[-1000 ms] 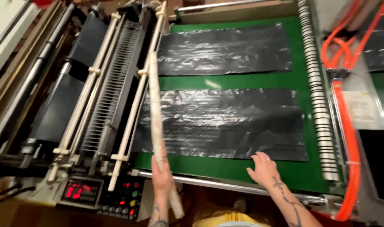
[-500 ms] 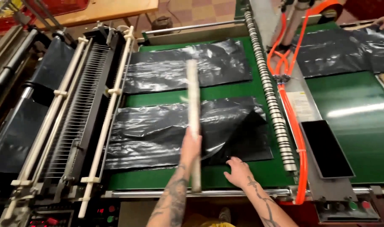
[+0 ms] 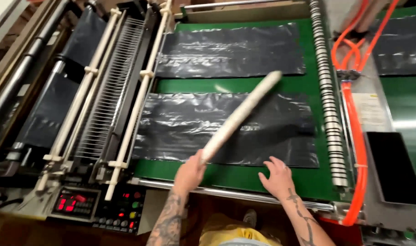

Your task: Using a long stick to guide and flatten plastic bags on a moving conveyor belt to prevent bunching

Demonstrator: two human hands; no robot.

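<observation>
The left hand (image 3: 189,172) is closed around the near end of a long pale stick (image 3: 240,115), whose long axis slants up and to the right over the nearer stack of black plastic bags (image 3: 226,130) lying flat on the green tabletop (image 3: 244,176). The right hand (image 3: 277,176) is open, fingers spread, holding nothing, resting at the stack's near edge and just right of the stick's gripped end. Bare green shows between the two stacks; a ribbed roller (image 3: 327,105) bounds the right, white rails (image 3: 130,100) the left.
</observation>
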